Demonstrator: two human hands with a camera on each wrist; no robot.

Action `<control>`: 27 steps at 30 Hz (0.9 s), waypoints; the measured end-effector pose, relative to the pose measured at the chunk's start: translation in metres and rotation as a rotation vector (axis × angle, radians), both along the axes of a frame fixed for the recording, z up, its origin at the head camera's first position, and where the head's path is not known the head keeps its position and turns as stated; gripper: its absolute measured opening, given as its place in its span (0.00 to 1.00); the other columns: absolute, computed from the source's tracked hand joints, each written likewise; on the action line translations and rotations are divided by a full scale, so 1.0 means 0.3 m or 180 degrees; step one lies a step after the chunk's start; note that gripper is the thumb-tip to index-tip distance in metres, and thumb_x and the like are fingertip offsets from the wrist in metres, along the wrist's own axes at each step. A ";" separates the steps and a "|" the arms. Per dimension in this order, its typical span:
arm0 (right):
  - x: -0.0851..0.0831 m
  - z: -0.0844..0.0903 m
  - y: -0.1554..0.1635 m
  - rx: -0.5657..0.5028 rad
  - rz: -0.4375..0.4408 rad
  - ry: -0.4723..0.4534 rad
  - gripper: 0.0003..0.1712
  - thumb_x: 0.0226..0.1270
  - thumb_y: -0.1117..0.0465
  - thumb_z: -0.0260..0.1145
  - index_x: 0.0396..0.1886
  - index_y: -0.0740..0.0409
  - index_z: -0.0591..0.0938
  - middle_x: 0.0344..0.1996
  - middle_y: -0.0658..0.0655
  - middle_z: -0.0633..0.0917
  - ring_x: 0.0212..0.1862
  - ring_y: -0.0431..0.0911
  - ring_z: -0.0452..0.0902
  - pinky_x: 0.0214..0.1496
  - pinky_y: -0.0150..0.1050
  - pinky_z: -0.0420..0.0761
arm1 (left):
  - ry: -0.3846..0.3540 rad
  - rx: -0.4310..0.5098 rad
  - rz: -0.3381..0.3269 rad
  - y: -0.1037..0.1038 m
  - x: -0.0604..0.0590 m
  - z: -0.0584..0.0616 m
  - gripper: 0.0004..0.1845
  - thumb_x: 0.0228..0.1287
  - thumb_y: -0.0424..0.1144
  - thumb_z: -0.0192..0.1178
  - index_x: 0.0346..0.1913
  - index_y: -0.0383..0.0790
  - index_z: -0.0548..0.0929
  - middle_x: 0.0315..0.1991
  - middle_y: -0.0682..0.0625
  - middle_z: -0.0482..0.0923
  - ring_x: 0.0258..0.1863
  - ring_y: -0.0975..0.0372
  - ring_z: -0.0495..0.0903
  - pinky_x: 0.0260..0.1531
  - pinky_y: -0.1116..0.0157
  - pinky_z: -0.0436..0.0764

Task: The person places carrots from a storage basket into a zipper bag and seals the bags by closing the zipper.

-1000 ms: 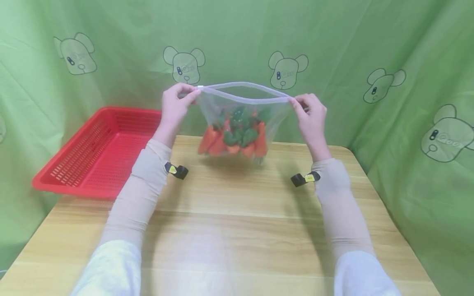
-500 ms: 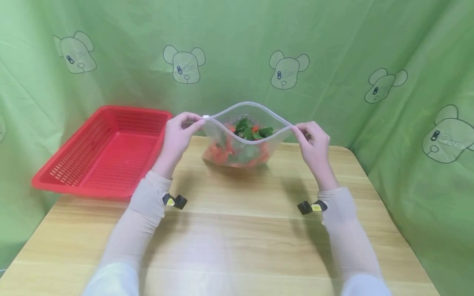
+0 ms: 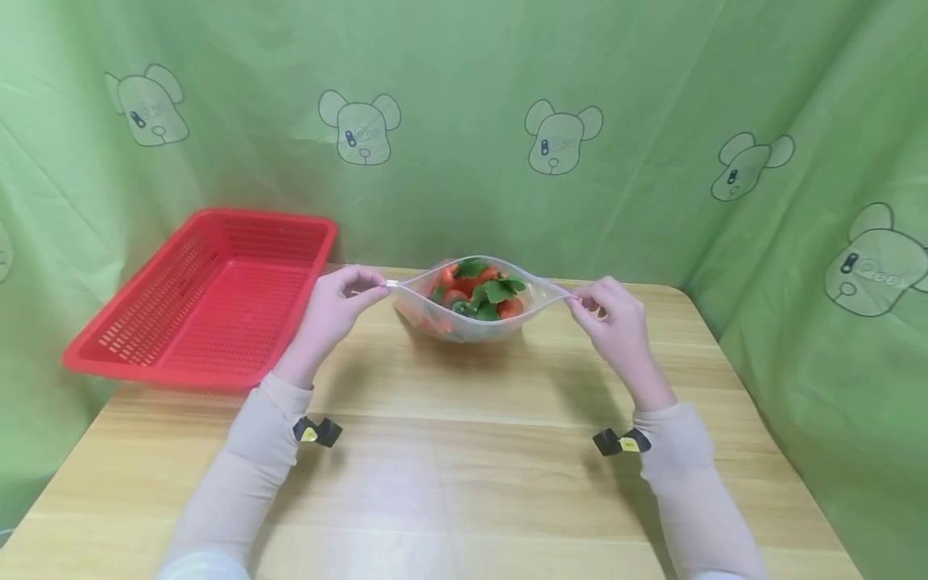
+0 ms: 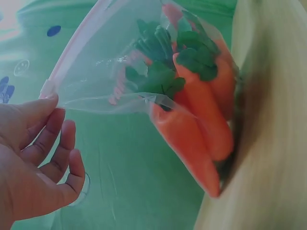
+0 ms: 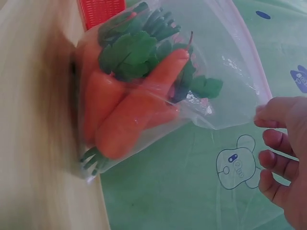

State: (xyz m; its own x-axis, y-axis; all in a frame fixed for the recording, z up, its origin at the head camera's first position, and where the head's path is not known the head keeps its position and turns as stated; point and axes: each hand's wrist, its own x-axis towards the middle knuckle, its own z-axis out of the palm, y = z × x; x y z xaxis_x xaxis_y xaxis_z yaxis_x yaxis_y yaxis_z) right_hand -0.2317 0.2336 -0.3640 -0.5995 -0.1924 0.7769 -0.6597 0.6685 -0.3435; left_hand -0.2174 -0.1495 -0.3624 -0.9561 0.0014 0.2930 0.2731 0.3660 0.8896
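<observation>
A translucent zip bag (image 3: 467,331) stands at the back of the table, its mouth spread wide. Several orange carrots (image 4: 204,115) with green leaves (image 5: 127,57) fill its lower part. At the bag's left top corner, beside the white slider (image 3: 392,283), my left hand (image 3: 329,312) pinches the rim between thumb and finger. The opposite corner is pinched by my right hand (image 3: 615,326), its other fingers loosely curled. In both wrist views the bag's base is down at the tabletop, and the carrots show through the plastic.
A red perforated basket (image 3: 163,374) sits on the table's left side, close to my left hand. Green curtains (image 3: 464,64) with bear-head prints hang behind and at the sides of the wooden table (image 3: 435,483).
Both hands have lowered the bag from the air down to the table. Its mouth has tilted toward me and spread, so the carrots and leaves now show from above.
</observation>
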 end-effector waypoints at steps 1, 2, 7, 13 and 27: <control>0.001 -0.005 0.002 0.0050 -0.0009 -0.0009 0.03 0.53 0.73 0.71 0.28 0.64 0.85 0.21 0.58 0.79 0.26 0.46 0.71 0.29 0.24 0.69 | -0.0024 -0.0049 0.0006 -0.005 -0.001 -0.008 0.10 0.62 0.38 0.66 0.43 0.36 0.84 0.42 0.42 0.85 0.38 0.60 0.80 0.38 0.67 0.78; 0.001 -0.009 0.004 0.0098 -0.0019 -0.0036 0.03 0.53 0.73 0.71 0.28 0.64 0.85 0.21 0.58 0.79 0.27 0.47 0.71 0.30 0.24 0.69 | -0.0038 -0.0083 0.0004 -0.009 -0.003 -0.016 0.10 0.62 0.38 0.66 0.43 0.37 0.84 0.42 0.42 0.85 0.38 0.60 0.79 0.37 0.66 0.77; -0.001 -0.033 0.007 0.0317 -0.0116 -0.0208 0.03 0.54 0.70 0.72 0.28 0.63 0.84 0.24 0.58 0.80 0.29 0.48 0.75 0.32 0.33 0.72 | -0.0007 -0.0275 -0.0082 -0.015 -0.014 -0.050 0.08 0.62 0.36 0.66 0.41 0.36 0.83 0.40 0.41 0.85 0.38 0.57 0.80 0.39 0.64 0.78; -0.005 -0.065 0.007 0.0445 -0.0213 -0.0400 0.04 0.54 0.68 0.70 0.30 0.65 0.84 0.24 0.59 0.80 0.30 0.52 0.76 0.32 0.39 0.74 | -0.0095 -0.0380 -0.0272 -0.006 -0.020 -0.076 0.08 0.61 0.33 0.65 0.41 0.33 0.83 0.41 0.38 0.85 0.43 0.51 0.83 0.48 0.56 0.81; 0.004 -0.106 0.015 0.0601 -0.0215 -0.0615 0.02 0.54 0.70 0.70 0.28 0.62 0.84 0.24 0.57 0.81 0.28 0.51 0.76 0.31 0.36 0.74 | -0.1056 0.0222 -0.0991 0.006 -0.010 -0.089 0.10 0.65 0.30 0.59 0.46 0.28 0.78 0.44 0.34 0.85 0.37 0.62 0.86 0.44 0.61 0.84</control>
